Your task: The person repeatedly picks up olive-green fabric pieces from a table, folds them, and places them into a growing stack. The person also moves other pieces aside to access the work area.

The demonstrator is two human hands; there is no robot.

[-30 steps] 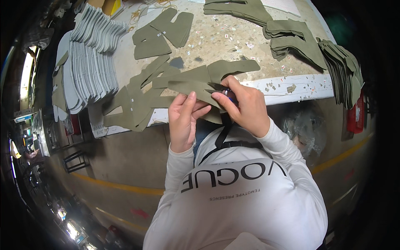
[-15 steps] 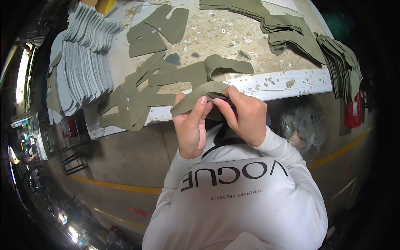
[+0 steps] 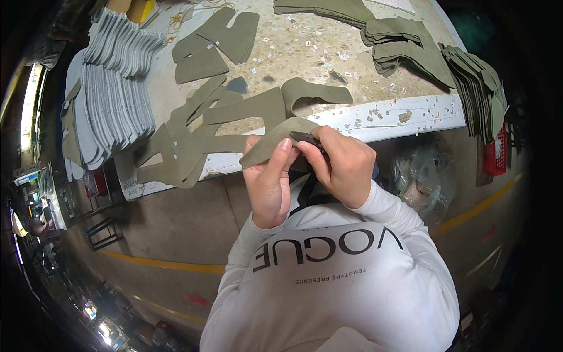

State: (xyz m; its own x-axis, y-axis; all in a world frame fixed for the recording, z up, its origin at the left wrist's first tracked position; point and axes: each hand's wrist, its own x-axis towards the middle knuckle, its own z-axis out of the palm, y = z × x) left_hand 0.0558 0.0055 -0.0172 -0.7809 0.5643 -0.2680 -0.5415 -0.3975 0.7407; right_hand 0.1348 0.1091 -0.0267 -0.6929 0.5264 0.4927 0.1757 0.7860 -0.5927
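My left hand (image 3: 271, 186) pinches a curved olive-green fabric piece (image 3: 271, 145) between thumb and fingers, just in front of the table's near edge. Closed around small dark thread snips (image 3: 304, 138), my right hand (image 3: 346, 167) holds their tip against the fabric's upper right part, close to the left thumb. The snips' handle is mostly hidden in the right palm. Beyond my hands, flat olive cut pieces (image 3: 249, 107) lie on the table, some overlapping. One curved piece (image 3: 319, 94) there stands partly raised.
A tall stack of grey pieces (image 3: 120, 102) fills the table's left end. Olive piles lie at the far right, with one stack (image 3: 478, 88) draped over the edge. Scraps and small labels litter the tabletop (image 3: 293, 53). Below right are a clear plastic bag (image 3: 422, 170) and a red basket (image 3: 497, 154).
The view has shifted slightly, so the table appears a little farther left. The snips have turned slightly at the fabric; both hands keep their hold.
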